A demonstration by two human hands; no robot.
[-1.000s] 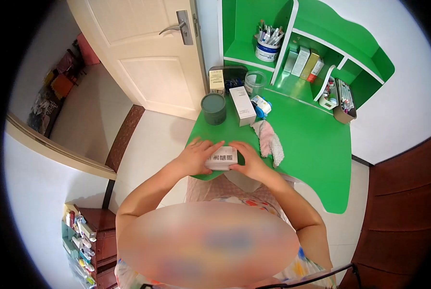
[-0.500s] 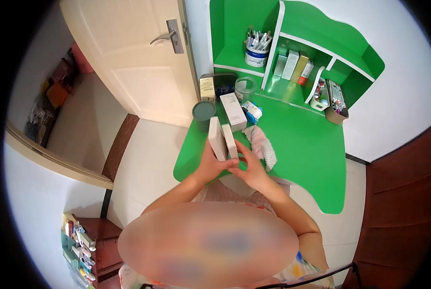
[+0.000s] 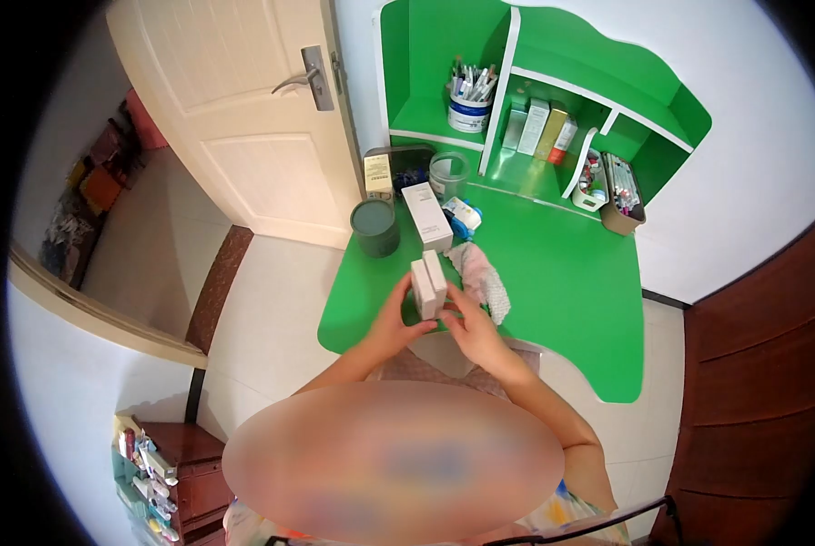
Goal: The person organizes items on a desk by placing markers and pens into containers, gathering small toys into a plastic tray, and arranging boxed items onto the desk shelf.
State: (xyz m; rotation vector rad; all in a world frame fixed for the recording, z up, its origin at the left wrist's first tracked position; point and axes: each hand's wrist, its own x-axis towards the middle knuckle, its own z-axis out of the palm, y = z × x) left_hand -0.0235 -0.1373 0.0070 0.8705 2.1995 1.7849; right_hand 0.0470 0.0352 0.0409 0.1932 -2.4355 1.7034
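Two small pale boxes stand upright side by side near the front edge of the green desk. My left hand grips the left pale box from its left side. On the other side, my right hand has its fingers against the right pale box. Just beyond the boxes are a tall white box and a dark green round canister. A pink and white cloth lies right of my right hand.
Behind the canister is a cream box, beside a clear jar. A blue and white item sits near the cloth. The green shelf holds a pen tub, several slim boxes and a brown pencil box.
The box held flat with its label up was raised upright, showing two boxes. Since then they have come closer together and lower, still between my hands. The camera view has shifted slightly.
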